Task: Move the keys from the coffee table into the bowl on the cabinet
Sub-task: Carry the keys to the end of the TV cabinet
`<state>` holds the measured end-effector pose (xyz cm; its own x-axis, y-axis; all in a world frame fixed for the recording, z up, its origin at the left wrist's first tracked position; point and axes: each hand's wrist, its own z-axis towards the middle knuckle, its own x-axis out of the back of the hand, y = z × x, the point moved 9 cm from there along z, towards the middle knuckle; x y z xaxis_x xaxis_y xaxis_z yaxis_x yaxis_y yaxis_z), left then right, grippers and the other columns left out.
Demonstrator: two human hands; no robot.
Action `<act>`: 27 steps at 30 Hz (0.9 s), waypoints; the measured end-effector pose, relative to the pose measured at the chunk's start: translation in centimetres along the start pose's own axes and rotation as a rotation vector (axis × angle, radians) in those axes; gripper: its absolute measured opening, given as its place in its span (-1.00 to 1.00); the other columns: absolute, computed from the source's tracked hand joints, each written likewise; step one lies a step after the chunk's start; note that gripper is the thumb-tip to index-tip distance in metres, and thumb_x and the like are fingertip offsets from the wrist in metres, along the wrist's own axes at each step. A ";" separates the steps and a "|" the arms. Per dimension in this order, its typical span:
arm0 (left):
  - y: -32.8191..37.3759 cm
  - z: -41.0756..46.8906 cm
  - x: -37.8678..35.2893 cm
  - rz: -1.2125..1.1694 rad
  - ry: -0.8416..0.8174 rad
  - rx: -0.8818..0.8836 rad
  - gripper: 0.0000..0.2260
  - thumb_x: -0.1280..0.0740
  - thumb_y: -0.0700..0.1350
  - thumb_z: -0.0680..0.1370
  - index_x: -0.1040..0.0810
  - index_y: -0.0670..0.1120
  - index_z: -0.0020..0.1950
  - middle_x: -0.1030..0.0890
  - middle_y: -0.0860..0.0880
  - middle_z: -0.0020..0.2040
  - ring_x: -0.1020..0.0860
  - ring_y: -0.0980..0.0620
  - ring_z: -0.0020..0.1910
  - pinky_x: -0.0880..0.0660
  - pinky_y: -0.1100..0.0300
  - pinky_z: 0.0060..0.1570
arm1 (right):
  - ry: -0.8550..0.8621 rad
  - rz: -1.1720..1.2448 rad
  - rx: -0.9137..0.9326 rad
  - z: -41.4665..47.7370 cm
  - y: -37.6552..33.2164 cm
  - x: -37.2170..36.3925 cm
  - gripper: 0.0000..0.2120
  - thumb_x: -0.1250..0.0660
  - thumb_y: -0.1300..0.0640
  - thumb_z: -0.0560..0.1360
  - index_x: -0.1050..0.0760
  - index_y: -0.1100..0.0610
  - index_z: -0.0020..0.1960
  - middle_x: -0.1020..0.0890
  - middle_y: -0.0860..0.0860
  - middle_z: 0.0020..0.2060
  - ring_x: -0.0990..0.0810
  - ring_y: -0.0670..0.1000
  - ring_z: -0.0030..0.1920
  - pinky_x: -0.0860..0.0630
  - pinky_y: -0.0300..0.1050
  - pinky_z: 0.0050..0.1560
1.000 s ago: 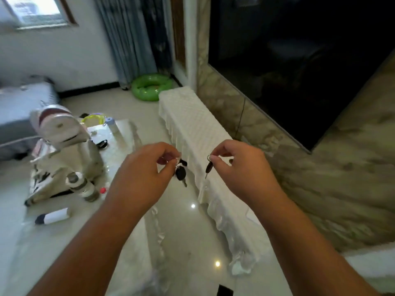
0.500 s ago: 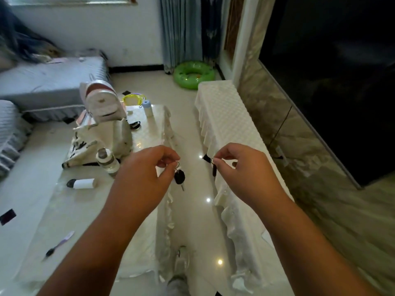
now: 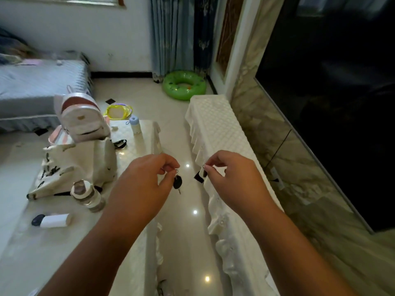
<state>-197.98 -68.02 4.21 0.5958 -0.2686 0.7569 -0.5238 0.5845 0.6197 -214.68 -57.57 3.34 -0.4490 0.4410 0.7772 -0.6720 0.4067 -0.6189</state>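
— What do the hands hold?

— The left hand (image 3: 147, 184) pinches a ring, a black-headed key (image 3: 177, 182) dangling below its fingertips. The right hand (image 3: 233, 180) pinches a second ring (image 3: 204, 166); whatever hangs from it is too dark to tell apart.

— And where is this?

— Over the shiny floor (image 3: 188, 231), between the desk (image 3: 128, 242) at left and the white-draped cabinet (image 3: 215, 124) at right. A white backpack (image 3: 82, 118) and tote bag (image 3: 74, 165) sit on the desk's far half.
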 end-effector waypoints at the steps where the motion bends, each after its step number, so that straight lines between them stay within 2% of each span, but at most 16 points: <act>1: -0.4 1.3 0.2 -0.008 0.007 -0.001 -0.88 -0.38 -0.04 0.52 -0.59 0.20 -0.02 -0.59 0.24 -0.15 -0.52 0.31 -0.09 -0.35 0.39 -0.16 | 0.015 -0.005 -0.003 1.2 -0.3 -0.3 -0.95 -0.37 -0.05 0.53 -0.59 -0.13 -0.05 -0.58 -0.27 -0.13 -0.51 -0.32 -0.15 -0.32 -0.47 -0.25; 4: -1.1 4.5 0.3 -0.015 0.010 -0.015 -0.87 -0.38 -0.05 0.51 -0.59 0.19 -0.01 -0.58 0.24 -0.15 -0.52 0.32 -0.08 -0.39 0.37 -0.15 | 0.021 -0.009 -0.005 4.1 -0.4 -1.0 -0.97 -0.37 -0.05 0.52 -0.58 -0.13 -0.07 -0.57 -0.27 -0.15 -0.52 -0.31 -0.15 -0.34 -0.45 -0.25; 9: -2.6 9.3 -0.3 -0.047 0.011 0.014 -0.86 -0.38 -0.07 0.51 -0.59 0.19 -0.03 -0.59 0.23 -0.14 -0.53 0.26 -0.06 -0.50 0.18 -0.10 | -0.011 0.044 -0.004 9.6 0.4 -2.0 -0.97 -0.37 -0.02 0.53 -0.58 -0.11 -0.05 -0.63 -0.21 -0.09 -0.57 -0.24 -0.05 -0.43 -0.38 -0.15; 12: -2.9 12.5 -0.9 -0.033 0.016 -0.003 -0.87 -0.39 -0.09 0.50 -0.60 0.15 -0.02 -0.60 0.19 -0.16 -0.54 0.22 -0.07 -0.51 0.14 -0.09 | -0.021 0.066 0.005 13.6 1.2 -2.8 -0.96 -0.36 -0.02 0.53 -0.59 -0.10 -0.05 -0.63 -0.21 -0.07 -0.58 -0.22 -0.02 -0.49 -0.31 -0.11; 18: -3.3 20.9 -2.8 0.069 0.052 0.060 -0.86 -0.41 -0.11 0.47 -0.63 0.13 -0.04 -0.60 0.22 -0.18 -0.55 0.22 -0.11 -0.41 0.32 -0.13 | -0.082 0.113 0.069 23.9 2.9 -4.8 -0.95 -0.36 -0.03 0.52 -0.59 -0.09 -0.05 -0.61 -0.22 -0.10 -0.58 -0.18 -0.07 -0.57 -0.15 -0.09; 21: -3.2 25.1 -3.5 0.099 0.073 0.103 -0.86 -0.42 -0.10 0.47 -0.62 0.14 -0.04 -0.60 0.24 -0.18 -0.54 0.25 -0.11 -0.39 0.36 -0.11 | -0.118 0.127 0.120 29.0 3.4 -4.9 -0.95 -0.36 -0.03 0.51 -0.59 -0.09 -0.07 -0.61 -0.21 -0.10 -0.57 -0.17 -0.05 -0.54 -0.16 -0.07; 25: -2.6 31.2 -3.7 0.113 0.142 0.116 -0.86 -0.41 -0.10 0.47 -0.62 0.13 -0.03 -0.62 0.20 -0.17 -0.57 0.18 -0.11 -0.50 0.10 -0.06 | -0.138 0.121 0.170 35.8 3.6 -4.5 -0.96 -0.38 -0.03 0.49 -0.59 -0.09 -0.11 -0.62 -0.21 -0.13 -0.57 -0.17 -0.05 -0.51 -0.17 -0.08; 27: -2.4 33.4 -3.9 0.127 0.168 0.116 -0.87 -0.40 -0.09 0.47 -0.61 0.13 -0.03 -0.62 0.21 -0.16 -0.57 0.17 -0.10 -0.51 0.06 -0.05 | -0.151 0.120 0.191 38.7 3.5 -4.5 -0.97 -0.39 -0.02 0.49 -0.60 -0.09 -0.11 -0.61 -0.21 -0.14 -0.57 -0.17 -0.06 -0.50 -0.17 -0.10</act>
<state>-219.38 -94.01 6.71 0.6082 -0.0615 0.7914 -0.6619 0.5110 0.5484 -237.80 -89.06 2.11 -0.6052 0.3470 0.7164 -0.7011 0.1938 -0.6862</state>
